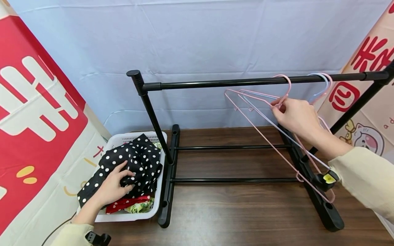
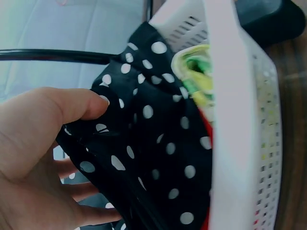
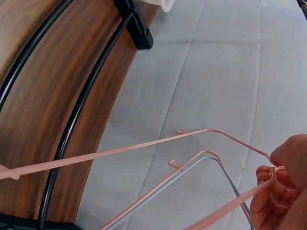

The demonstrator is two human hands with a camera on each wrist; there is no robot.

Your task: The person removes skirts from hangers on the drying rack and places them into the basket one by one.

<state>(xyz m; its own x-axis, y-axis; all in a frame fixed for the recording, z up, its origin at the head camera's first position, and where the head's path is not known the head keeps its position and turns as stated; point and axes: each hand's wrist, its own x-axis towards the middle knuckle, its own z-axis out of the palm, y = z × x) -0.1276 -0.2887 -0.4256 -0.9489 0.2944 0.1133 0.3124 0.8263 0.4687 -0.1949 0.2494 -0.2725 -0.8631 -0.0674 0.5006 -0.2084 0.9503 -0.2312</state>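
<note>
A white-dotted black cloth (image 1: 141,159) is heaped on top of a white basket (image 1: 155,213). My left hand (image 1: 112,188) grips a fold of it; the left wrist view has the thumb (image 2: 88,103) over the fabric and the other fingertips partly hidden behind it. At the rack, my right hand (image 1: 297,114) pinches a pink hanger (image 1: 261,131) just below its hook, which loops over the top bar (image 1: 215,83). Close behind, a bluish-white hanger (image 1: 274,126) and another pink hanger (image 1: 326,82) hang farther right on the same bar.
The black rack stands on a brown wooden surface (image 1: 234,208), its left foot (image 1: 166,205) beside the basket. Red cloth (image 1: 129,203) and green patterned cloth (image 1: 140,207) show beneath the dotted one. Two lower crossbars span the base. A pale blue curtain (image 1: 197,41) forms the background.
</note>
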